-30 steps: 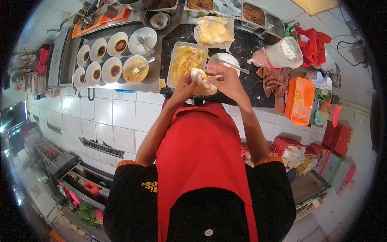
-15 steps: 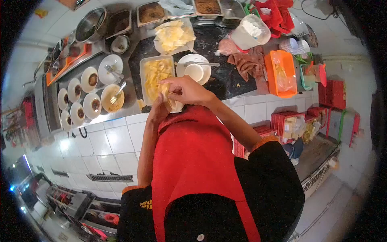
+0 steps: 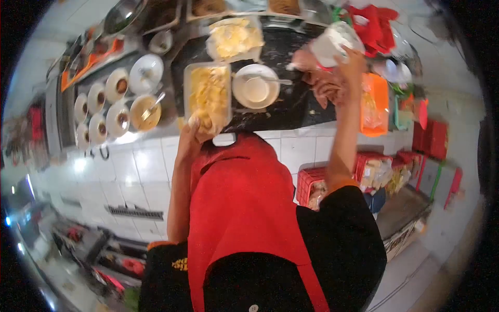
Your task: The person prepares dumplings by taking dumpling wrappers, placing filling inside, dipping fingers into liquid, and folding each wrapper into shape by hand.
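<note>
My left hand is at the near edge of the clear tray, which holds yellow folded pieces. Its fingers are closed on a pale yellow piece. Far to the right, my right hand reaches to the white tub of white powder; its fingers are at the tub's near rim, blurred, and their grip cannot be made out. A small white bowl sits on a white plate between the hands, with a utensil across it. Behind lies a stack of yellow sheets.
Several white bowls with dark sauce and a bowl with a fork stand at the left. A brown cloth and an orange basket are at the right. Metal food pans line the back.
My right hand has left my left hand and moved right to the white tub. My left hand stays by the clear tray with the yellow piece. The camera view has shifted.
</note>
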Demonstrator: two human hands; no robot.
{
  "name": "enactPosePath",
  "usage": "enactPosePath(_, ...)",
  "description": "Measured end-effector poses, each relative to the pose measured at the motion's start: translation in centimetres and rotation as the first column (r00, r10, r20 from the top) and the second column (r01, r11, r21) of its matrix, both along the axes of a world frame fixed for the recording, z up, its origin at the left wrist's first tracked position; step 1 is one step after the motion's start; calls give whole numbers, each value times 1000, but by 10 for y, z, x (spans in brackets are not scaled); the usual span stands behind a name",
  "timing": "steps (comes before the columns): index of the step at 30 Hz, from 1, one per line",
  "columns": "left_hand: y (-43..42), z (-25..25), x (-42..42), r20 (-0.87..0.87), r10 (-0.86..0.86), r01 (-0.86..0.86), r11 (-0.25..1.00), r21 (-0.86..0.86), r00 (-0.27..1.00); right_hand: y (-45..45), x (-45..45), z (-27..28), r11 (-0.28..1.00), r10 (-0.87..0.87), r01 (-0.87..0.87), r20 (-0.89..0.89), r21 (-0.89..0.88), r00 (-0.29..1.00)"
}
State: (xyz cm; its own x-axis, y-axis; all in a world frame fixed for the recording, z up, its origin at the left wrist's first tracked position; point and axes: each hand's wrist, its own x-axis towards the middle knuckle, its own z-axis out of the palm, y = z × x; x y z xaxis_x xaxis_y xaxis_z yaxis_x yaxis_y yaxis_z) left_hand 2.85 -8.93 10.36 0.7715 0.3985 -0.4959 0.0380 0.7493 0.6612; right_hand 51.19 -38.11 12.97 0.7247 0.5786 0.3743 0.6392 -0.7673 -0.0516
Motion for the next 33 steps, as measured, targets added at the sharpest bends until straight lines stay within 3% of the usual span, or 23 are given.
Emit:
enactPosePath(1,5,2,-8,2,3,-3,998,56,1000,-27,43,-41,999,37,-37,-110,6,993)
enactPosePath(2,10,-5,-14,22,63,-64,997,37,998,-34,66,-51,989,66,3,-462,146,884)
enactPosePath(4,21,-10,-27,-30,48,-45,994,103,998,-44,87,-64,960,168,14,-617,279,769)
enactPosePath(6,30,-13,-37,-41,110,-106,991,86,993,-43,100,-61,949,268,-127,-531,287,804)
enactPosePath(8,31,-9,-43,-36,136,-134,990,54,990,-44,120,-61,988,92,18,-691,150,717)
enactPosePath(9,32,-4,-43,-24,165,-164,986,23,986,-46,125,-63,988,100,10,-693,153,714)
enactPosePath(11,34,-5,-48,-12,198,-198,980,-10,980,-52,135,-67,926,128,58,-457,373,880)
enactPosePath(12,36,-14,-55,11,224,-223,974,-43,975,-61,144,-69,926,137,50,-457,374,879)
enactPosePath(14,35,-22,-66,36,267,-263,962,-75,963,-77,156,-69,790,190,26,-284,613,940)
enactPosePath(16,34,-18,-81,35,296,-295,955,-21,955,-58,98,-10,796,72,25,-137,604,988)
enactPosePath(18,31,-13,-98,17,347,-347,938,-4,938,-31,40,38,637,58,145,-234,757,970)
enactPosePath(21,27,-20,-116,12,423,-422,906,-28,906,-6,-12,60,629,130,21,-132,777,983)
enactPosePath(23,23,-17,-121,-17,490,-490,870,-59,872,33,-51,43,476,289,90,-252,875,924)
enactPosePath(25,20,-15,-122,-2,498,-497,865,-69,867,75,-121,30,634,341,119,-414,764,844)
enactPosePath(26,19,-15,-123,10,505,-503,861,-72,863,108,-172,51,678,365,362,-720,640,590)
enactPosePath(27,19,-17,-123,12,506,-504,861,-76,863,133,-203,32,578,592,181,-562,796,578)
enactPosePath(28,19,-22,-121,8,514,-511,855,-93,858,155,-221,-35,631,694,74,-605,772,389)
enactPosePath(29,20,-23,-120,-1,520,-517,849,-107,854,173,-241,-46,623,725,75,-611,778,317)
enactPosePath(32,18,-18,-118,-4,508,-506,857,-97,861,204,-257,-88,653,716,-2,-617,757,327)
enactPosePath(33,16,-17,-119,-2,505,-503,859,-98,863,212,-255,-86,699,667,-35,-633,714,392)
